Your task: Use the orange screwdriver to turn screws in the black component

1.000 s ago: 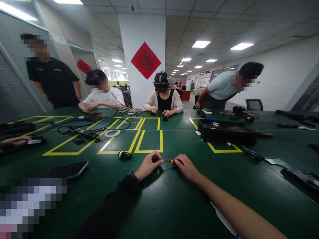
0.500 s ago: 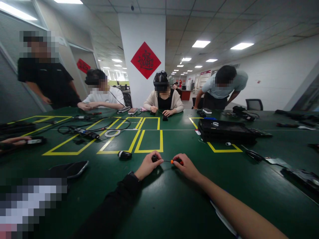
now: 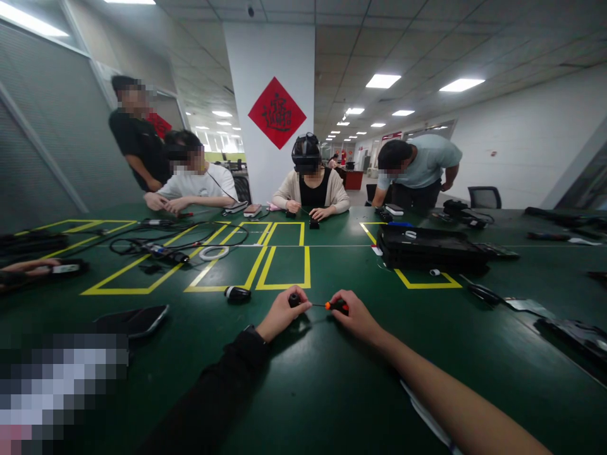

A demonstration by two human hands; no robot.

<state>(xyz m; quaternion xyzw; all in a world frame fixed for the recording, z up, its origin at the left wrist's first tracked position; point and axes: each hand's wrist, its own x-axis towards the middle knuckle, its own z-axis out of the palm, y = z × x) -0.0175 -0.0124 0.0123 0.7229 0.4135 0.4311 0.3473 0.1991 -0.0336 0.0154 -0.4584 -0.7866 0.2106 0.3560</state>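
My left hand is closed around a small black round part, most of it covered by my fingers. Facing it, my right hand grips the black and orange handle of a screwdriver. The thin shaft runs level to the left and its end is by my left fingertips; whether it touches the black part I cannot tell. A short black cylinder with a white band lies on the green table, left of my left hand.
Yellow tape frames mark the table. Black trays stand at right, cables and a white ring at left. A dark flat device lies near left. A co-worker's hand is at the left edge; other people are across the table.
My hands stay almost in place; the right fingers have shifted slightly on the screwdriver handle. The standing person at left has moved right, and the one bending at right leans further left.
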